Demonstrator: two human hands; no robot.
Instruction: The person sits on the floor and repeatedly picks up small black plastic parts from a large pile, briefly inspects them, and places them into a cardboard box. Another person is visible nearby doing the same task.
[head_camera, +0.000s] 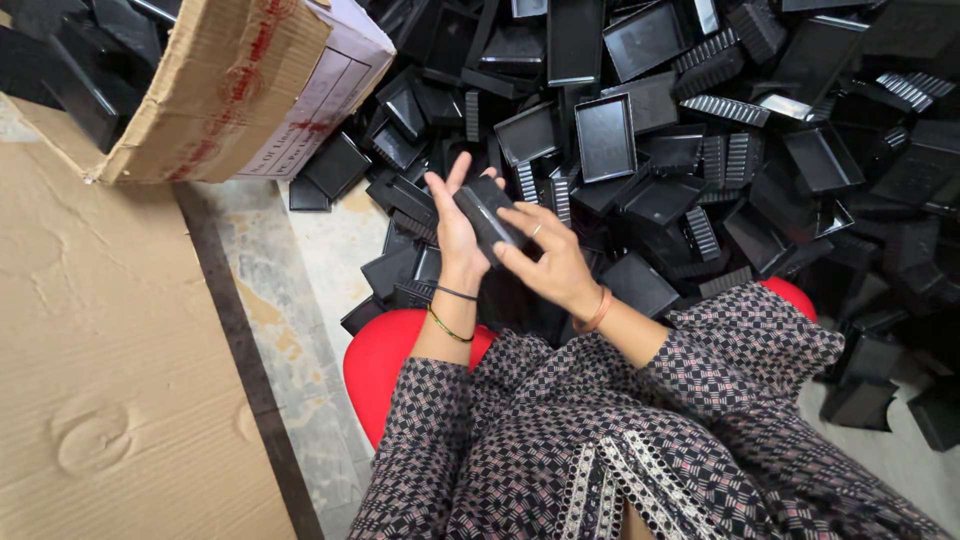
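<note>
Both hands hold one small black plastic tray (487, 215) above the lap, in front of a big heap of black trays (700, 130) that covers the floor. The tray is a flat rectangle. Its long axis runs from upper left to lower right in the picture, so one short end points away toward the heap and the other short end points down toward the right wrist. It is tilted, not lying flat.

The left hand (455, 225) stands behind the tray with the palm turned to it and the fingers stretched up; it supports the tray from the left side. The right hand (550, 262) grips the lower end of the tray with thumb and fingertips, the fingers bent around the edge.

The person sits on a red stool (375, 365). To the left lie a flat sheet of cardboard (100, 380) and, further up, an open cardboard box (240, 80).
</note>
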